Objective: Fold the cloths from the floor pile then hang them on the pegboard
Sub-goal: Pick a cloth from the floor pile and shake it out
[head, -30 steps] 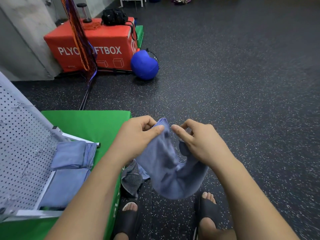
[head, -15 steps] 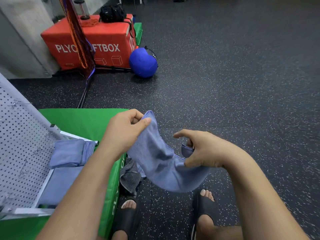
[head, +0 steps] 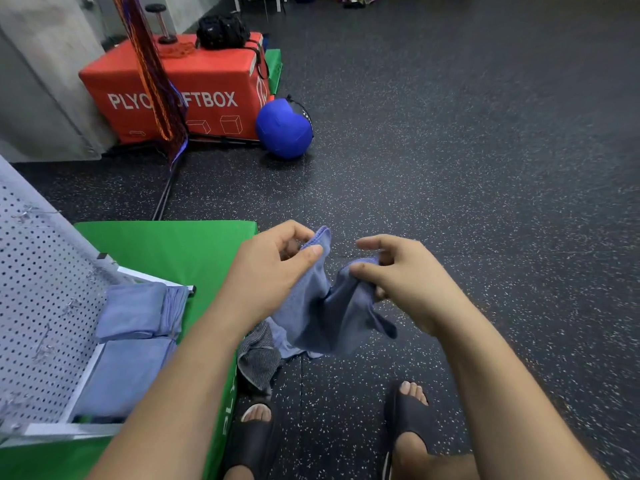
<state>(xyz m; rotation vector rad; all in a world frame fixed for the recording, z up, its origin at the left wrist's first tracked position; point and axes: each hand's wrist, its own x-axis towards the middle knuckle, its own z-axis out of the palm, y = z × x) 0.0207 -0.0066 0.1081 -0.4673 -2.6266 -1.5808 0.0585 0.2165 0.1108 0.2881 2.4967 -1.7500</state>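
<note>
Blue-grey and soft, the small towelling cloth (head: 322,317) hangs in mid-air between both hands, above the dark speckled rubber floor (head: 485,202). The left hand (head: 273,271) pinches one top corner between thumb and curled forefinger, the corner standing up above the knuckles. The right hand (head: 405,278) has a bunched bit of edge nipped between thumb and lower fingers, its forefinger held out straight and free. The two grips are near each other, so the cloth sags in a crumpled loop between them, a loose tail drooping below the right wrist; its long axis runs left to right, hand to hand. By that look the fold has not begun: the right hand probably needs to work along the edge to the far corner and draw it away from the left until the top edge lies straight. The white perforated pegboard (head: 38,306), with two folded blue cloths (head: 138,310) on it, lies low to the left, nearer the left hand, propped on a bright green padded box (head: 166,247). The floor pile (head: 258,358), a grey ribbed cloth on top, sits beneath the held cloth, beside the box
</note>
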